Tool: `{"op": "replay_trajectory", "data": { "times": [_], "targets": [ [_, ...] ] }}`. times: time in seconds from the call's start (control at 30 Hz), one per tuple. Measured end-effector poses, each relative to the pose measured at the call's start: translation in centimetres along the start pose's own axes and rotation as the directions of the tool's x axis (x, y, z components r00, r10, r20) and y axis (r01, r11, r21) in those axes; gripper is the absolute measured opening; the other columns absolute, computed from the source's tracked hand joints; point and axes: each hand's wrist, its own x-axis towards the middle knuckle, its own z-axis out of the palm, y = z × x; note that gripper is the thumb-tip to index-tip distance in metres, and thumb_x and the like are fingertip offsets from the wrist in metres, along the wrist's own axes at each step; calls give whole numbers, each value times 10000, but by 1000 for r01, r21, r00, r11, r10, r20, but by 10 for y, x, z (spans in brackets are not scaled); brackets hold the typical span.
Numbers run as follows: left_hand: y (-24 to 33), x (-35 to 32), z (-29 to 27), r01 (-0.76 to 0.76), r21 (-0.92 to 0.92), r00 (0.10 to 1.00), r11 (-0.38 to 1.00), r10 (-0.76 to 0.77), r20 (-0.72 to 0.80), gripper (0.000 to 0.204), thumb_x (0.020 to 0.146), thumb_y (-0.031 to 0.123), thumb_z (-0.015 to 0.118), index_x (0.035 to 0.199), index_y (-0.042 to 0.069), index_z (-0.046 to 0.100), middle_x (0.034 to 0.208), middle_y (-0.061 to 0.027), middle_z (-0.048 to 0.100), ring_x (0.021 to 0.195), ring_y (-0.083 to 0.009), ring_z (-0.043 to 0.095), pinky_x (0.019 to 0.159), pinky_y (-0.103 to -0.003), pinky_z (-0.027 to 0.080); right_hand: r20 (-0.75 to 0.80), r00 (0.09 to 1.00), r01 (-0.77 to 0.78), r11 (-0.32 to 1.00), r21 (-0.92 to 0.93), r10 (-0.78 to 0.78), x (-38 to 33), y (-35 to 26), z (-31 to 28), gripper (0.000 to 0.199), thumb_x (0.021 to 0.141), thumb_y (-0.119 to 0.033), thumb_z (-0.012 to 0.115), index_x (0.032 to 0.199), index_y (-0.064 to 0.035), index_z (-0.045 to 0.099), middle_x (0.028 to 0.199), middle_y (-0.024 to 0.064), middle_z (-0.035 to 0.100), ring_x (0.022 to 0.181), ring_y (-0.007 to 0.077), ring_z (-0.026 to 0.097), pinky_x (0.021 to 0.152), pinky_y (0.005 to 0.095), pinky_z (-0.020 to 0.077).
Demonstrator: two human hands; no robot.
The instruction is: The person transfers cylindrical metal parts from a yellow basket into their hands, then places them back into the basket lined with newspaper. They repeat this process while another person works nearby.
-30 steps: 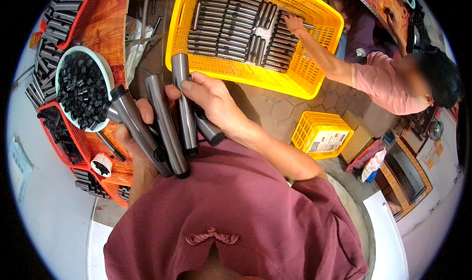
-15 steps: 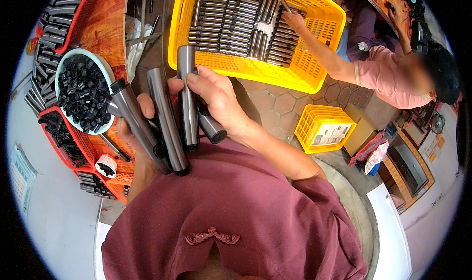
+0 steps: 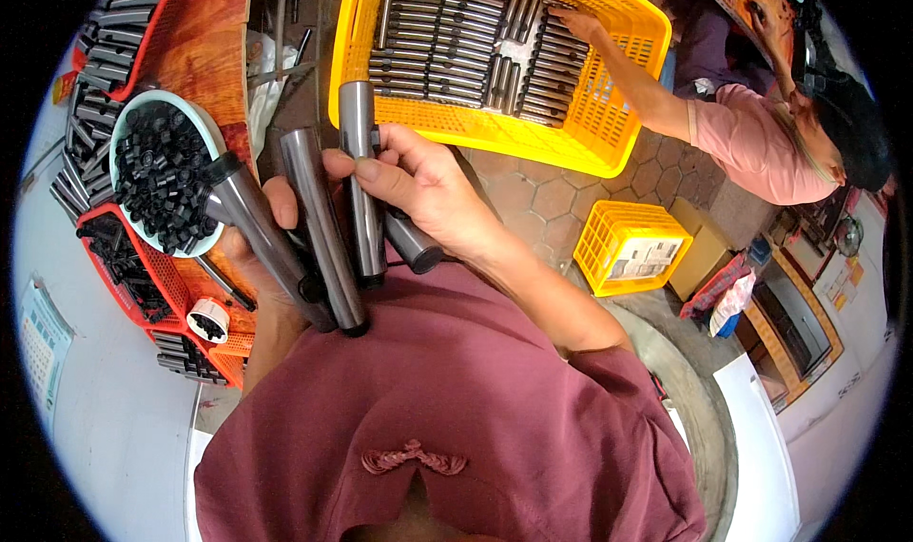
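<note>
Several shiny dark grey tubes with black end caps are bunched in front of my chest. My left hand [image 3: 249,257] is closed round the left ones, partly hidden behind a slanting tube [image 3: 262,233] and a longer tube [image 3: 323,228] beside it. Thumb and fingers of my right hand [image 3: 430,185] close on an upright tube [image 3: 363,181]. Another tube [image 3: 412,242] slants out below that palm, its black end toward me. A pale green bowl [image 3: 211,128] full of small black caps [image 3: 162,176] stands just left of my left hand.
Ahead, a yellow crate [image 3: 609,157] holds rows of tubes; a co-worker's hand [image 3: 580,24] reaches into it from the right. Red baskets [image 3: 166,280] of black parts and tubes line the left side, near a small white tub [image 3: 203,306]. A smaller yellow crate [image 3: 594,257] sits on the floor at right.
The tubes in my hands have shifted slightly, my grip staying much the same. In the crate, the co-worker's hand has flattened over the tubes; a tube it held tilted no longer shows raised.
</note>
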Motion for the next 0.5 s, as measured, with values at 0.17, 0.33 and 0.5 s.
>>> {"op": "replay_trajectory", "data": {
  "times": [0.17,0.33,0.5],
  "targets": [
    [3,-1,-26,37,-48,998,998,-35,45,463,753,569,658,842,123,566,1260,-257,500,978,-312,568,827,-347,509,-80,997,25,993,113,-16,3,-2,7,206,935,-137,564,1104,-20,547,1007,56,649,810,79,593,710,214,495],
    [-3,4,-34,61,-205,994,977,-42,98,462,765,568,647,862,123,572,1284,-278,487,1026,-340,558,854,-366,497,-193,981,42,952,304,19,5,-6,18,174,930,-110,542,1076,-15,545,977,72,666,772,92,607,691,237,507],
    [-13,15,-12,76,-230,994,970,-92,-58,448,798,557,607,900,123,568,1286,-269,488,1167,-405,494,958,-467,458,-328,934,245,922,299,-142,2,3,5,269,932,-196,559,1127,-19,505,971,96,648,824,132,621,761,281,518]
  ]
}}
